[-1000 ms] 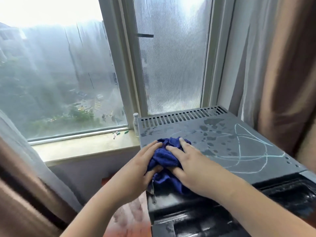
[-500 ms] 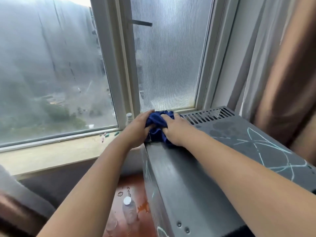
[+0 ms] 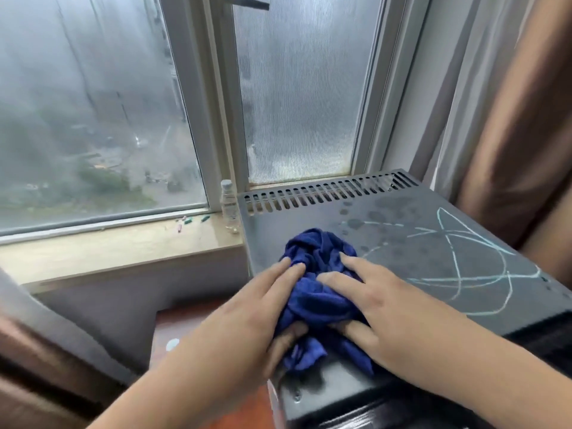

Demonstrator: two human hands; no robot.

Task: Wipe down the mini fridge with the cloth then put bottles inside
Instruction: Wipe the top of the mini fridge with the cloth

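Cloth [image 3: 318, 274], blue and bunched, sits on the grey top of the mini fridge [image 3: 433, 243], near its left edge. Both hands grasp it: left hand [image 3: 247, 314] and right hand [image 3: 393, 314] lay fingers over it, thumbs seemingly tucked under its near fold. One clear bottle [image 3: 229, 209] stands on the windowsill [image 3: 108, 252], just beside the fridge.

The mini fridge [image 3: 418, 274] is showing matt grey metal with damp blotches; on it, the cloth [image 3: 318, 261] is looking like soft blue fabric.
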